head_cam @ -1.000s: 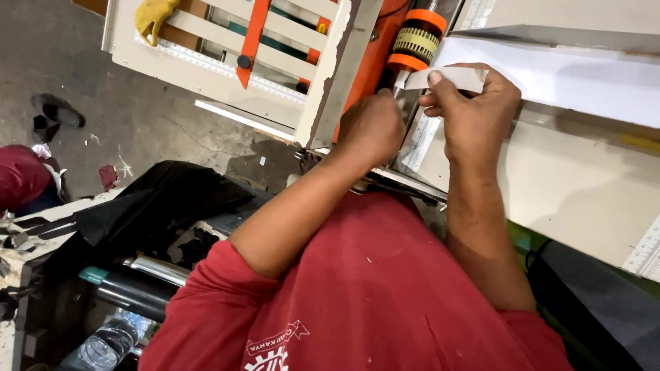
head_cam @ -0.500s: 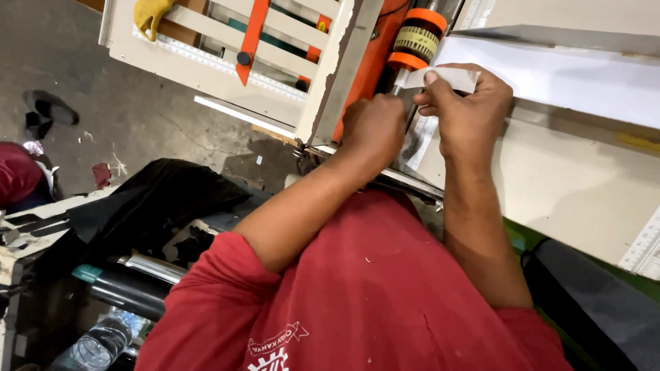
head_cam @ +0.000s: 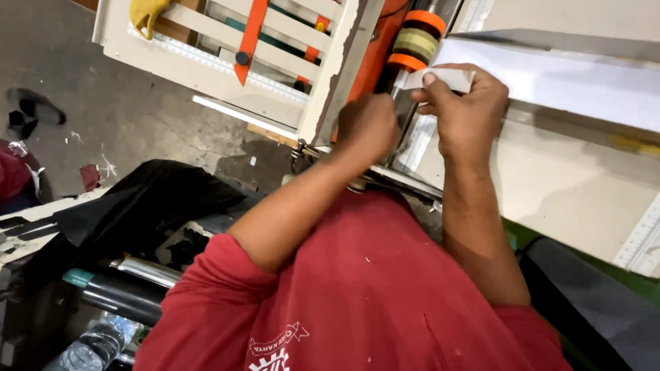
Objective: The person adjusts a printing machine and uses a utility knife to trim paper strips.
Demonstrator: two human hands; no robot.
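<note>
My left hand (head_cam: pixel 368 127) is curled into a fist beside a metal rail, just below an orange and tan roller (head_cam: pixel 416 41). Its back faces me, so whatever lies under the fingers is hidden. My right hand (head_cam: pixel 467 110) pinches the folded end of a white paper sheet (head_cam: pixel 564 75) between thumb and fingers, close to the roller. The sheet stretches right across a beige machine table (head_cam: pixel 570 192). Both forearms reach up from my red shirt.
A cream slatted frame (head_cam: pixel 227 62) with orange bars stands at the upper left, with a yellow glove (head_cam: pixel 148 14) hanging on it. Black cloth (head_cam: pixel 151 199), a chrome bar and a plastic bottle (head_cam: pixel 89 347) lie at the lower left. A ruler scale (head_cam: pixel 639 244) edges the table.
Both hands have stayed at the roller. The right hand's grip on the paper end has shifted slightly toward the roller, and the left fist has moved a little closer to it.
</note>
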